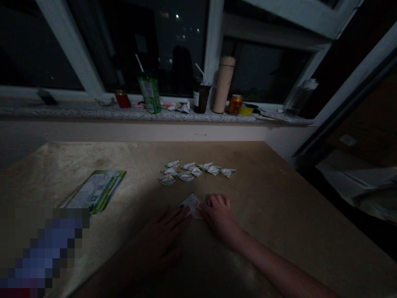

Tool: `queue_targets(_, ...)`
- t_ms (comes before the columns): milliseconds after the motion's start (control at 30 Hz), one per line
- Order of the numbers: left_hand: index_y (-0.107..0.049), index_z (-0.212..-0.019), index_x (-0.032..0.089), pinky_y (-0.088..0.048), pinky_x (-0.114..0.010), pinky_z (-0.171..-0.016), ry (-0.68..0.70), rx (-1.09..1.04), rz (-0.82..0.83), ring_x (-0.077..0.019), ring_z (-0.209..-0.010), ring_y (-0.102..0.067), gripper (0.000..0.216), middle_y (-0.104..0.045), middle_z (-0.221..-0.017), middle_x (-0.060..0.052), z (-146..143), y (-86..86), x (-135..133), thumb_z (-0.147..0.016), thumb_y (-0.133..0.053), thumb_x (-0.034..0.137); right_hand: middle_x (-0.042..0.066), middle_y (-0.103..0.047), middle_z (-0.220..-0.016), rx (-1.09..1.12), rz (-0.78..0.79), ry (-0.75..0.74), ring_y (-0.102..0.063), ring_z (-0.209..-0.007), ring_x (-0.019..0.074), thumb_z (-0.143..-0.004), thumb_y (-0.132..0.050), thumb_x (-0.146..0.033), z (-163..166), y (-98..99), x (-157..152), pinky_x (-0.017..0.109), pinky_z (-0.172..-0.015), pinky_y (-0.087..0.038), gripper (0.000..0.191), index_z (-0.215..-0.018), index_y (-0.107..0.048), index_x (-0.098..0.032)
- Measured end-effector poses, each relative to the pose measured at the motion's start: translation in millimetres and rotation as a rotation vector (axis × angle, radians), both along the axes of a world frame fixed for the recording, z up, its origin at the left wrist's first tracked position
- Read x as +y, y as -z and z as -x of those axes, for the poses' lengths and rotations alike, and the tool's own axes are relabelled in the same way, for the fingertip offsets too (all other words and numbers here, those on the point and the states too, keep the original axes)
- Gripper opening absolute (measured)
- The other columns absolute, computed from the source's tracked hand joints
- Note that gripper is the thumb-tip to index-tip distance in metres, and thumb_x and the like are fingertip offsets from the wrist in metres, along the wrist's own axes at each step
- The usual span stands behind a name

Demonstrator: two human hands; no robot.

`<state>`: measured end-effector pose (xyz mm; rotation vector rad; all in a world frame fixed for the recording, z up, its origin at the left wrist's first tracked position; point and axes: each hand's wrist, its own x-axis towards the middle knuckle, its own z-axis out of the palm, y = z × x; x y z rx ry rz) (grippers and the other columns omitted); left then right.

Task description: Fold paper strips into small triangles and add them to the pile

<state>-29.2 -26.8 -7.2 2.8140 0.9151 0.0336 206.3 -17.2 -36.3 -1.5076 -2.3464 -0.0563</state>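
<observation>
A small printed piece of paper [191,204] lies on the tan table [279,207] in front of me. My left hand [161,234] rests flat beside it, fingers stretched out, with the fingertips touching its left edge. My right hand [218,211] is curled into a loose fist and presses on the paper's right edge. Just beyond, several small folded paper pieces [194,169] lie in a loose cluster.
A stack of green-and-white printed sheets [94,191] lies at the left of the table. On the stone windowsill [77,111] stand a green carton with a straw [149,94], a dark cup [201,97], a tall beige flask [223,85], an orange can [235,104] and a red jar [122,99].
</observation>
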Motion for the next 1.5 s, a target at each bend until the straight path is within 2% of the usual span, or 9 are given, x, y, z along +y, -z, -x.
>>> queue_targets(133,-0.004,-0.148,0.029,-0.018,-0.047,-0.112,-0.014,-0.012,-0.002,-0.0266,-0.138,-0.021,0.069,-0.012,-0.154,-0.003,-3.0,2.3,-3.5,-0.093,-0.041,0.047,0.006,-0.059,-0.089,0.069,-0.091,-0.052,-0.049,-0.088,0.0203,-0.089,-0.055,-0.025,-2.4,0.5,-1.6,0.038,-0.085,-0.037,0.008,-0.088,-0.061,-0.019)
queue_targets(267,-0.004,-0.148,0.027,-0.017,-0.047,-0.112,-0.017,-0.032,0.004,-0.0267,-0.138,-0.02,0.071,-0.015,-0.154,-0.003,-4.4,1.6,-4.7,-0.092,-0.043,0.046,0.005,-0.064,-0.095,0.129,-0.206,-0.302,-0.052,-0.097,0.0193,-0.089,-0.055,-0.026,-4.2,-2.7,-8.2,0.037,-0.093,-0.037,0.012,-0.098,-0.062,-0.021)
queue_targets(333,-0.005,-0.148,0.027,-0.016,-0.046,-0.113,-0.025,-0.034,0.011,-0.026,-0.138,-0.02,0.071,-0.016,-0.154,-0.003,-4.7,1.3,-4.9,-0.092,-0.044,0.046,0.006,-0.064,-0.101,0.113,-0.209,-0.37,-0.051,-0.103,0.0203,-0.087,-0.057,-0.028,-4.1,-4.9,-11.7,0.037,-0.095,-0.038,0.017,-0.101,-0.062,-0.021)
queue_targets(633,-0.004,-0.148,0.028,-0.015,-0.046,-0.113,-0.017,-0.049,0.015,-0.0271,-0.138,-0.02,0.075,-0.014,-0.154,-0.003,-1.9,3.4,-3.7,-0.09,-0.045,0.049,0.008,-0.061,-0.109,0.174,-0.09,-0.355,-0.051,-0.107,0.0211,-0.087,-0.055,-0.023,-5.9,-6.8,-12.0,0.038,-0.094,-0.043,0.016,-0.099,-0.066,-0.022)
queue_targets(867,-0.009,-0.148,0.03,-0.018,-0.047,-0.112,0.021,-0.049,0.036,-0.0278,-0.138,-0.021,0.071,-0.015,-0.154,-0.003,1.3,-0.4,0.7,-0.09,-0.045,0.05,0.007,-0.064,-0.108,0.228,-0.095,-0.353,-0.055,-0.105,0.0191,-0.089,-0.053,-0.024,-7.3,0.9,-10.2,0.035,-0.091,-0.046,0.017,-0.098,-0.068,-0.021)
queue_targets(1100,-0.013,-0.147,0.031,-0.02,-0.047,-0.112,0.0,-0.05,0.026,-0.0275,-0.138,-0.023,0.067,-0.015,-0.154,-0.001,-0.3,2.2,-0.5,-0.091,-0.044,0.049,0.004,-0.063,-0.114,0.156,-0.145,-0.367,-0.05,-0.112,0.0215,-0.087,-0.057,-0.028,-9.0,-2.9,-11.8,0.042,-0.1,-0.037,0.017,-0.101,-0.067,-0.025)
queue_targets(1267,-0.015,-0.147,0.031,-0.019,-0.048,-0.112,0.004,-0.083,0.049,-0.0284,-0.138,-0.023,0.065,-0.017,-0.154,-0.002,0.5,-0.3,-0.9,-0.092,-0.045,0.048,0.004,-0.063,-0.11,0.178,-0.082,-0.349,-0.049,-0.112,0.0206,-0.089,-0.055,-0.027,-8.3,-6.1,-13.1,0.045,-0.104,-0.031,0.02,-0.105,-0.066,-0.029)
queue_targets(1500,-0.016,-0.147,0.03,-0.019,-0.047,-0.113,0.034,-0.074,0.085,-0.0268,-0.139,-0.02,0.062,-0.018,-0.153,-0.002,6.8,-2.1,7.5,-0.093,-0.043,0.047,0.005,-0.057,-0.119,0.2,-0.004,-0.314,-0.046,-0.117,0.0209,-0.088,-0.057,-0.031,-14.5,-5.7,-11.4,0.046,-0.104,-0.029,0.021,-0.106,-0.067,-0.033)
